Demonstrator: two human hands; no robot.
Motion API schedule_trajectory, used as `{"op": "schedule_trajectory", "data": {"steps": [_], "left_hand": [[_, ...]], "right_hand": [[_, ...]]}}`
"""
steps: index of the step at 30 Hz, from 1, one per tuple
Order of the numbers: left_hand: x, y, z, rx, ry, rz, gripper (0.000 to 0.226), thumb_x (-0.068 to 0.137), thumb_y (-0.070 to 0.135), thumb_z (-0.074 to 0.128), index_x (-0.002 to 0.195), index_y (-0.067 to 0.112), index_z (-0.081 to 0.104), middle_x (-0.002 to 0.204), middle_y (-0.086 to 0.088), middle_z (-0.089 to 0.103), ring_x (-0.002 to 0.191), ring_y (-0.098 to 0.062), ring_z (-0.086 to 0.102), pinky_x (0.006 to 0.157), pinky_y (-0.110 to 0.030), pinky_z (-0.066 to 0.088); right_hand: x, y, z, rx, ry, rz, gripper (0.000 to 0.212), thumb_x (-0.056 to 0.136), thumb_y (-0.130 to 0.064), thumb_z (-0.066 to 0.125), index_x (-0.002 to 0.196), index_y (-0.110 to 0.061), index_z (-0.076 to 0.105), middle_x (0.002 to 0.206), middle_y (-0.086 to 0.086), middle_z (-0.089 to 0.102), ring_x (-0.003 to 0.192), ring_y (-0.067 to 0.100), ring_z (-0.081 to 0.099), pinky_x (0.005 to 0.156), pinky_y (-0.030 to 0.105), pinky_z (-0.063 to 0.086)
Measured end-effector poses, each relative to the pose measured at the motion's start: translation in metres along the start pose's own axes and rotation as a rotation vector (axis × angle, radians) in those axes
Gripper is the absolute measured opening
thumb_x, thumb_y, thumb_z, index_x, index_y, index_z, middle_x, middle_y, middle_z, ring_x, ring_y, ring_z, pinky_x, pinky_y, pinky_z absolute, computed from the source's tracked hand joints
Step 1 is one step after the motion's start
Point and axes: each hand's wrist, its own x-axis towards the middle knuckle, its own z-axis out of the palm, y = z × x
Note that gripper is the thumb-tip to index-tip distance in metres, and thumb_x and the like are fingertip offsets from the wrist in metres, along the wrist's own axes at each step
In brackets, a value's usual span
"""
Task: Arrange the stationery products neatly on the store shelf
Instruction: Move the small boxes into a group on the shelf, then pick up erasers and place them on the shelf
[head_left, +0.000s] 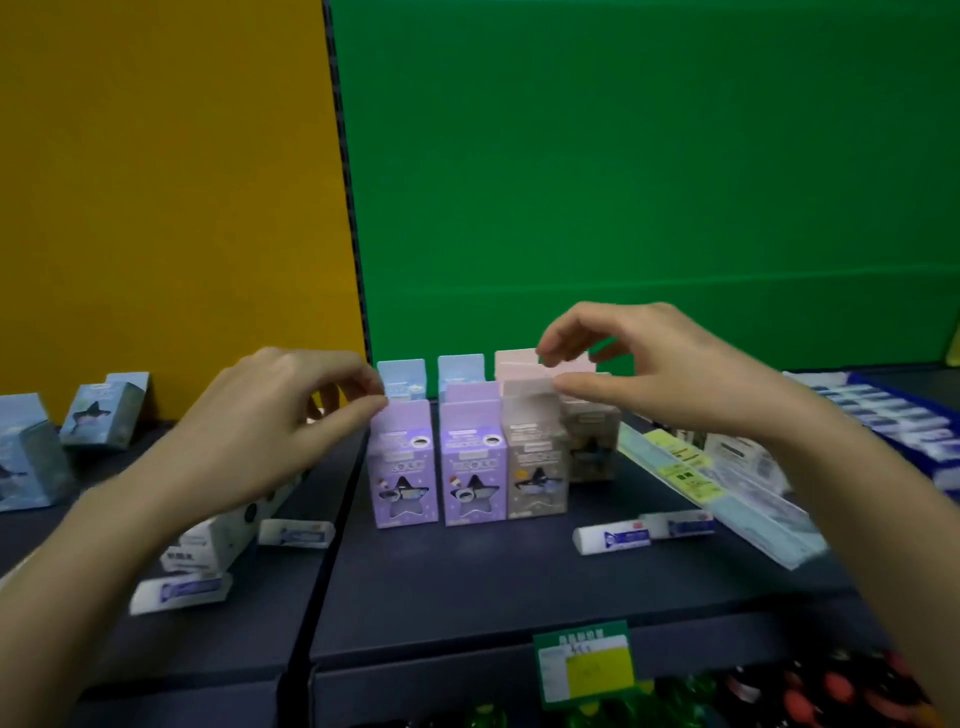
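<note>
Small stationery boxes stand in rows on the dark shelf (467, 582): two purple boxes (402, 467) (472, 465) and a grey box (535, 457) in front, with blue boxes (401, 376) and pink boxes (514, 364) behind them. My left hand (280, 415) hovers by the top left corner of the left purple box, fingers curled, thumb tip at its flap. My right hand (654, 364) hangs above the grey and pink boxes with curved fingers apart, holding nothing.
White erasers lie loose on the shelf (613, 538) (296, 532) (179, 592). Shark-print boxes (101, 410) stand at far left. Flat plastic packs (727, 483) lean at right, beside a blue tray of erasers (893, 415). A green price tag (584, 665) hangs on the front edge.
</note>
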Motion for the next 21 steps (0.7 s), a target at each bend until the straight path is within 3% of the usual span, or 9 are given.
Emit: {"op": "schedule_trajectory", "data": {"steps": [3, 8, 12, 14, 18, 21], "left_hand": [[0.004, 0.030, 0.012, -0.031, -0.042, 0.060, 0.035, 0.077, 0.056, 0.037, 0.084, 0.032, 0.062, 0.072, 0.017, 0.064, 0.063, -0.002, 0.059, 0.055, -0.035, 0.051], [0.006, 0.079, 0.058, -0.107, -0.099, 0.138, 0.031, 0.080, 0.053, 0.038, 0.092, 0.032, 0.057, 0.082, 0.020, 0.061, 0.072, 0.002, 0.054, 0.064, -0.026, 0.050], [0.008, 0.109, 0.107, -0.110, -0.165, 0.129, 0.046, 0.079, 0.055, 0.030, 0.111, 0.030, 0.052, 0.106, 0.011, 0.059, 0.100, -0.007, 0.054, 0.083, -0.026, 0.045], [0.008, 0.115, 0.127, -0.080, -0.213, 0.094, 0.059, 0.076, 0.058, 0.025, 0.119, 0.027, 0.049, 0.116, 0.008, 0.055, 0.110, -0.010, 0.049, 0.091, -0.026, 0.041], [0.009, 0.126, 0.146, -0.030, -0.273, 0.047, 0.067, 0.071, 0.062, 0.021, 0.117, 0.023, 0.050, 0.114, 0.004, 0.054, 0.108, -0.014, 0.049, 0.088, -0.028, 0.040], [0.010, 0.132, 0.152, -0.046, -0.288, 0.013, 0.047, 0.082, 0.053, 0.036, 0.111, 0.021, 0.054, 0.107, 0.002, 0.055, 0.103, -0.017, 0.050, 0.084, -0.030, 0.041]], "right_hand": [[-0.027, 0.022, -0.014, -0.002, -0.014, 0.083, 0.015, 0.083, -0.022, 0.064, 0.099, -0.022, 0.065, 0.095, -0.011, 0.069, 0.088, -0.001, 0.062, 0.081, 0.021, 0.049], [-0.068, 0.059, -0.014, -0.078, -0.130, 0.147, 0.020, 0.084, -0.021, 0.063, 0.104, -0.023, 0.066, 0.090, -0.017, 0.065, 0.087, 0.000, 0.061, 0.073, 0.006, 0.046], [-0.089, 0.084, 0.000, -0.190, -0.279, 0.127, 0.034, 0.085, -0.034, 0.061, 0.117, -0.027, 0.060, 0.109, -0.014, 0.060, 0.097, 0.000, 0.054, 0.091, 0.018, 0.044], [-0.097, 0.092, 0.008, -0.220, -0.304, 0.093, 0.035, 0.085, -0.038, 0.059, 0.119, -0.028, 0.058, 0.115, -0.012, 0.060, 0.103, 0.003, 0.052, 0.092, 0.018, 0.038], [-0.106, 0.101, 0.018, -0.211, -0.266, 0.055, 0.033, 0.085, -0.042, 0.056, 0.115, -0.028, 0.058, 0.110, -0.009, 0.059, 0.099, 0.007, 0.049, 0.092, 0.026, 0.041], [-0.107, 0.101, 0.023, -0.216, -0.235, 0.034, 0.031, 0.086, -0.041, 0.056, 0.113, -0.026, 0.059, 0.110, -0.006, 0.059, 0.101, 0.010, 0.050, 0.089, 0.029, 0.043]]}}
